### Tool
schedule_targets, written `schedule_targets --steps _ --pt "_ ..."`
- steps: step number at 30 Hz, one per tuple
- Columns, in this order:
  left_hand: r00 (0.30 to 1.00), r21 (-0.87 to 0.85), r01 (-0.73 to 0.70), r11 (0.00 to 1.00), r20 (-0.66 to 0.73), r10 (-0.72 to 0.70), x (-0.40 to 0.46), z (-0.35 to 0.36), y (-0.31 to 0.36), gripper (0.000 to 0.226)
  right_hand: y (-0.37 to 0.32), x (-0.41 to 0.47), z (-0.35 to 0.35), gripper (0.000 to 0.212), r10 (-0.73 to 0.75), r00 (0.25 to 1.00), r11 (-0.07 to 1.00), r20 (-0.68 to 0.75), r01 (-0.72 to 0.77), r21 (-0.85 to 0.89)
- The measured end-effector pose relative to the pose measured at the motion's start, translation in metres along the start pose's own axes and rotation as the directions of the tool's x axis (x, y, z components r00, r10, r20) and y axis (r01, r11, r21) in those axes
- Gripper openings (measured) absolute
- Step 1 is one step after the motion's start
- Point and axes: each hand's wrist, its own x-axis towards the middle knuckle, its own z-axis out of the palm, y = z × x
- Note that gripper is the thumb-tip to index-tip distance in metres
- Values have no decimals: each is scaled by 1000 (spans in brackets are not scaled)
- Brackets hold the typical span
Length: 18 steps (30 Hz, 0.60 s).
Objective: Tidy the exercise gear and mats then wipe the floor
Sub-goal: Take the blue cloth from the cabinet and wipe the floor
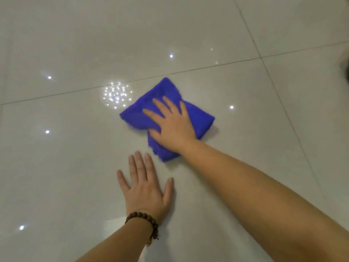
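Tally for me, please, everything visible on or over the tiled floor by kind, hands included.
Blue cloths: 1
Hands: 2, the right hand pressing flat on the cloth, the left hand flat on the floor
Beaded bracelets: 1, on the left wrist
Total: 4

The right hand [171,125] lies palm down with fingers straight and spread, its bare forearm reaching in from the lower right. The left hand [146,188] lies flat nearer the body, fingers straight, thumb out, a bead bracelet [145,223] round the wrist.
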Motion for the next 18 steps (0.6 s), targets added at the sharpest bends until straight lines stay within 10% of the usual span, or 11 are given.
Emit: schedule_targets --steps 4,11,16,18 --pt "1000 0 -16 1000 0 16 0 1 -1 93 34 -110 4 62 -114 993 993 -17 114 -6" --pt "1000 0 19 1000 5 -19 -1 -3 0 92 117 -1 -31 56 640 763 768 -93 -634 85" --pt "1000 -36 -10 999 -25 9 -1 1 -2 87 28 -33 2 57 44 999 999 -31 -45 -29" --pt "999 -41 -13 999 -34 12 -1 1 -2 87 75 -95 -5 58 109 991 991 -80 -115 -71"
